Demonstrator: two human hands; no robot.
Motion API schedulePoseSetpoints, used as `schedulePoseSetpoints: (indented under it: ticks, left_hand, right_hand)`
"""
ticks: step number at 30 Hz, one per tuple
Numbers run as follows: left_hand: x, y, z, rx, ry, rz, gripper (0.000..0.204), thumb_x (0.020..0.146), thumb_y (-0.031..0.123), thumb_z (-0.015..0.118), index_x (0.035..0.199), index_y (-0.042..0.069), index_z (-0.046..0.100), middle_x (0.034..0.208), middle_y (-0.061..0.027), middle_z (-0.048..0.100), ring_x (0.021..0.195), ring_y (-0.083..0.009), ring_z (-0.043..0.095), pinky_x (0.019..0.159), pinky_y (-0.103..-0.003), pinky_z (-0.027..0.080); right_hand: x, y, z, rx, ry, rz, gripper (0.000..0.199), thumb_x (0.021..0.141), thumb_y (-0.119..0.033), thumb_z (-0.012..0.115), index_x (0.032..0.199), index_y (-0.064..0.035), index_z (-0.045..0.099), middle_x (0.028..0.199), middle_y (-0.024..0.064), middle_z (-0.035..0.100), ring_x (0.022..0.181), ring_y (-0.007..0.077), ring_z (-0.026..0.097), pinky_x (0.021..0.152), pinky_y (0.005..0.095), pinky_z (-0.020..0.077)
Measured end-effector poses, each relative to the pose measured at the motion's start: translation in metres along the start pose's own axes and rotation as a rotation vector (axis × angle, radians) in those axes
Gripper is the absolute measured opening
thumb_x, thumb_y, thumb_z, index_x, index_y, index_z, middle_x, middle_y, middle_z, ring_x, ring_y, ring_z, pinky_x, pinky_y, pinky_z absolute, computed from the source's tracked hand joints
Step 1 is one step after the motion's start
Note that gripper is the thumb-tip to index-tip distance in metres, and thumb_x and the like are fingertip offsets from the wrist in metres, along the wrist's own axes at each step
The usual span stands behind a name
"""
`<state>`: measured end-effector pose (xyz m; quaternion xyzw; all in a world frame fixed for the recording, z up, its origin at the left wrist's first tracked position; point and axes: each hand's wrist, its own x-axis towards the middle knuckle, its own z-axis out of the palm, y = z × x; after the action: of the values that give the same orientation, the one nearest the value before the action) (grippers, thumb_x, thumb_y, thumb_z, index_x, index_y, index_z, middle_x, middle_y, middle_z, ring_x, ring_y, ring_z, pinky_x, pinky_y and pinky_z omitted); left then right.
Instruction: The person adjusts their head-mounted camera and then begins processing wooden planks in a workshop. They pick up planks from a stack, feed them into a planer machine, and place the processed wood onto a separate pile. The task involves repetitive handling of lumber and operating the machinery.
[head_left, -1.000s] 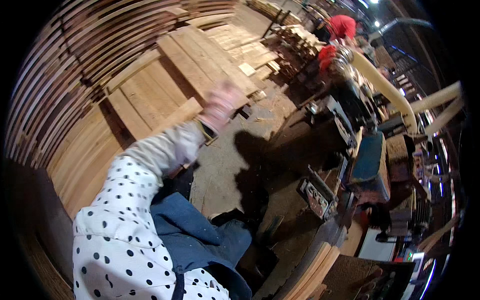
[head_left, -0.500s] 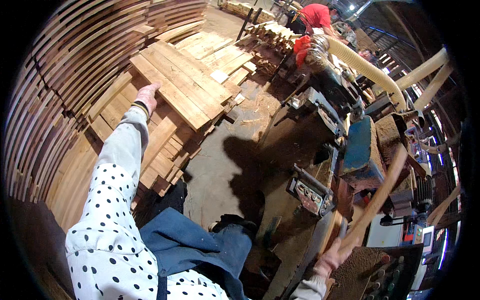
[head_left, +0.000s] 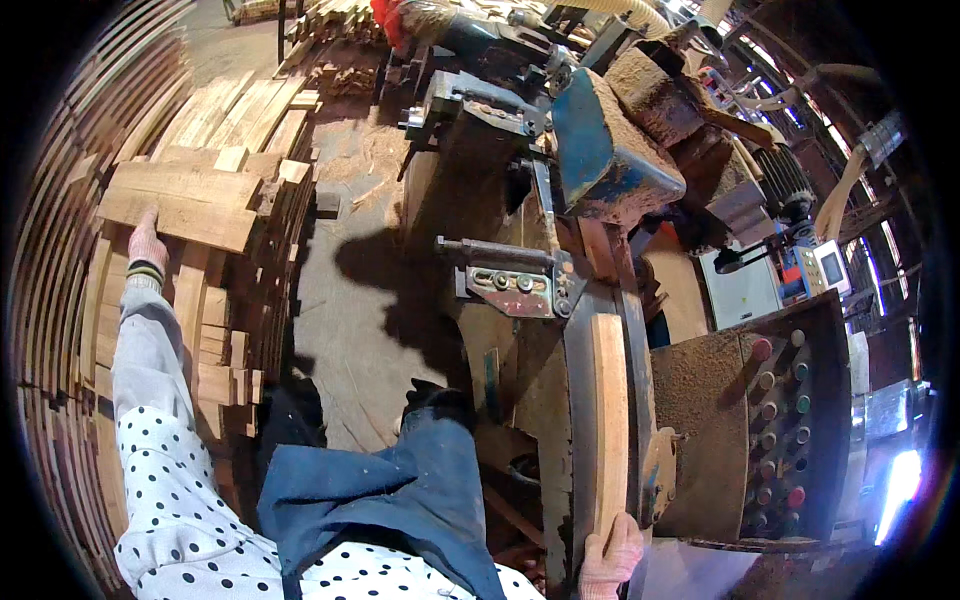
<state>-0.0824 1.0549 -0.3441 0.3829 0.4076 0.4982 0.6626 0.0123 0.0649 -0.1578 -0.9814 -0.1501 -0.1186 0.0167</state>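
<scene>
On the machine's narrow metal bed (head_left: 581, 420) lies a pale wooden board (head_left: 609, 400), pointing away from me. My right hand (head_left: 612, 557), in a pinkish knit glove, is closed around its near end. At far left, my left arm stretches out to a short, wide plank (head_left: 185, 203) on top of a stack of boards (head_left: 215, 385). My left hand (head_left: 147, 245), also gloved, grips that plank's near edge, with fingertips showing on its upper face. The rest of its fingers are hidden.
A metal guide bracket (head_left: 510, 285) juts over the bed's left side. Beyond it stands a blue, sawdust-covered machine housing (head_left: 610, 150). A button panel (head_left: 785, 430) rises at right. Tall stacked lumber (head_left: 60, 260) lines the left edge.
The board in my right hand has gone from tilted up to lying along the machine bed. My view has swung right. My left hand stays at the plank stack, where fewer planks show beside it.
</scene>
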Motion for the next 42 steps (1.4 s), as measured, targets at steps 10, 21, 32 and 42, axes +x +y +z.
schedulePoseSetpoints:
  ticks: [10, 21, 32, 42]
  left_hand:
    - [-0.133, 0.035, 0.011, -0.285, -0.207, 0.025, 0.045, 0.090, 0.022, 0.081, 0.128, 0.003, 0.067, 0.127, -0.0091, 0.070, 0.119, -0.0235, 0.063, 0.111, -0.035, 0.045]
    - [-0.400, -0.010, 0.218, 0.151, -0.401, -0.104, 0.063, 0.085, 0.047, 0.082, 0.112, -0.008, 0.069, 0.103, -0.0177, 0.076, 0.094, -0.0247, 0.072, 0.082, -0.040, 0.058]
    - [-0.460, 0.056, 0.287, 0.310, -1.213, 0.572, 0.050, 0.086, 0.023, 0.072, 0.130, 0.001, 0.062, 0.119, -0.0221, 0.068, 0.114, -0.0386, 0.065, 0.099, -0.047, 0.053]
    - [-0.074, 0.101, 0.122, 2.003, -0.530, 0.674, 0.084, 0.080, 0.005, 0.070, 0.157, 0.009, 0.037, 0.161, -0.0195, 0.040, 0.150, -0.0393, 0.037, 0.123, -0.049, 0.031]
  right_hand:
    - [0.192, -0.054, 0.048, 0.023, 0.160, -0.353, 0.043, 0.084, -0.017, 0.067, 0.123, -0.0010, 0.064, 0.122, 0.0199, 0.062, 0.111, 0.0420, 0.056, 0.101, 0.0498, 0.0447]
    - [0.223, -0.197, 0.030, 0.513, -0.011, -0.621, 0.081, 0.080, -0.019, 0.080, 0.152, 0.0005, 0.048, 0.154, 0.0247, 0.049, 0.140, 0.0404, 0.048, 0.119, 0.0447, 0.0382]
    - [0.036, -0.082, -0.037, 0.324, -0.172, 0.162, 0.089, 0.083, -0.017, 0.078, 0.159, 0.0005, 0.035, 0.147, 0.0271, 0.052, 0.132, 0.0425, 0.054, 0.113, 0.0454, 0.0439]
    - [0.004, -0.014, -0.015, 0.172, -0.248, 0.434, 0.087, 0.086, -0.031, 0.077, 0.157, 0.0025, 0.039, 0.156, 0.0297, 0.044, 0.146, 0.0428, 0.041, 0.122, 0.0475, 0.0333]
